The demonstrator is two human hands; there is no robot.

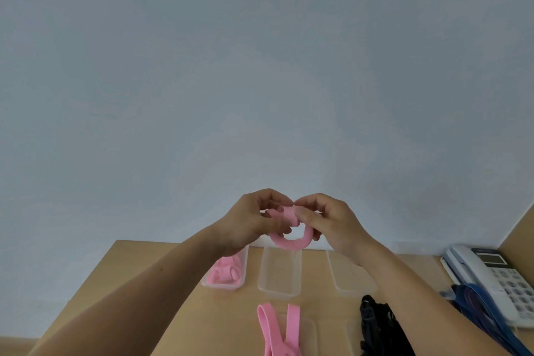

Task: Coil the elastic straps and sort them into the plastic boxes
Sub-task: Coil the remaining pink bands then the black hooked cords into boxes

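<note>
Both hands are raised at the centre of the frame, in front of the wall. The left hand (254, 220) and the right hand (326, 222) meet fingertip to fingertip, each pinching the same pink elastic strap (289, 228); a flat, matte band, it is wound into a small roll between the thumbs, with a smooth loop sagging below them.

Behind them, a plain pale blue-grey wall (260, 66) fills the whole upper part of the frame, even and unmarked. Along the bottom lies a light wooden tabletop (150, 292) with a fine grain and a straight far edge touching the wall.

At the lower right edge sits a white desk telephone (491, 274) with a small screen and grey keys, and a bundle of flat blue straps (474, 306) lies partly over it, trailing toward the lower right corner. Just left of that is a tangled heap of black straps (375, 324).

Three translucent plastic boxes stand in a row below the hands, rectangular with rounded corners. The left box (242, 269) holds coiled pink straps (224, 273); the middle box (280, 272) and the right box (352, 274) show only their clear bottoms.

At the bottom centre, loose pink straps (277, 329) lie as long flat loops over another clear plastic tray (310, 332), running off the lower edge.
</note>
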